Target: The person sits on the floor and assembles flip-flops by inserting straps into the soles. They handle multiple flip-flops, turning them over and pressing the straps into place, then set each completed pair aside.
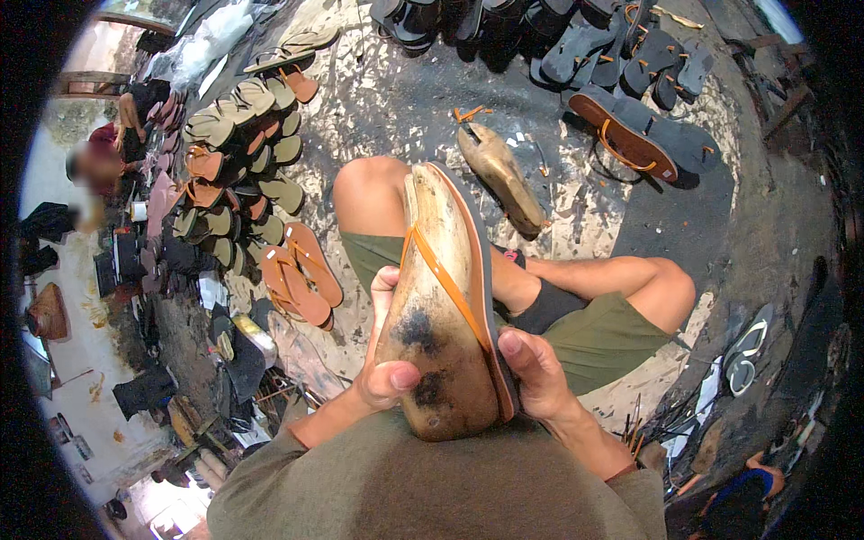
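A worn wooden shoe last (454, 333) stands tilted against my shirt, toe pointing away from me. Fitted on it is a flip-flop (481, 261) with a dark-edged sole along the last's right side and an orange strap (450, 288) crossing the wood. My left hand (382, 364) wraps the left side of the last, thumb lying on the wood. On the other side my right hand (537, 371) grips the sole's edge near the strap's end, thumb pressed against it. A second wooden last (504, 180) lies on the floor beyond my knees.
Tan flip-flops (301, 274) lie left of my knee, beside rows of olive sandals (238, 112). Black sandals (576, 54) crowd the far side. A brown-soled flip-flop (623, 135) rests on a dark one at right. A white-strapped sandal (747, 351) lies far right. Another person (103, 166) is at far left.
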The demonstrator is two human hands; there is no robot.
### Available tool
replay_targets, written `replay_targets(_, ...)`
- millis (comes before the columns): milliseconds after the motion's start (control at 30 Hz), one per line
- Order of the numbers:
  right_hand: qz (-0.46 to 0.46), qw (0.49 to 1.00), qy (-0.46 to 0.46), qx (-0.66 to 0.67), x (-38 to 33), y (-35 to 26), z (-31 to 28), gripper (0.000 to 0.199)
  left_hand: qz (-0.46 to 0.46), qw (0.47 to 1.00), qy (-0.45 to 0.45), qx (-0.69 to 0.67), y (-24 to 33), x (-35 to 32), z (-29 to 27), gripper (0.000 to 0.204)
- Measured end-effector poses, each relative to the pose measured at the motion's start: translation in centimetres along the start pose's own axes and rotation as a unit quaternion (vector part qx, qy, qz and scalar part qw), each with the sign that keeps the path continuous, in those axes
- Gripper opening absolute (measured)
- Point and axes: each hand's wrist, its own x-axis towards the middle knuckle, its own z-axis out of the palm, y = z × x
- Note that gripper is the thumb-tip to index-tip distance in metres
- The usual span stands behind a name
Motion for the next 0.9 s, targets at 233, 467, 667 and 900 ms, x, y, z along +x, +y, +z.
replay_targets(233,-0.112,0.988,-0.034,0.100,-1.3,4.3,-2.4,0.046,0.029,0.992,-0.120,-0.033,0.2,1.6,-2.2,0.117)
replay_targets(467,0.039,0.945,-0.148,0.289,1.3,-1.3,2.9,0.074,0.111,0.965,-0.222,-0.080,2.2,6.7,3.1,0.119)
replay_targets(667,-0.277,0.960,-0.027,-0.003,3.7,-3.4,1.5,0.088,0.033,0.982,-0.168,0.077,1.5,8.1,-1.1,0.093)
replay_targets(900,-0.288,0.949,0.035,-0.123,4.4,-2.7,0.3,0.080,-0.030,0.965,-0.198,0.171,0.8,7.5,-0.6,0.103)
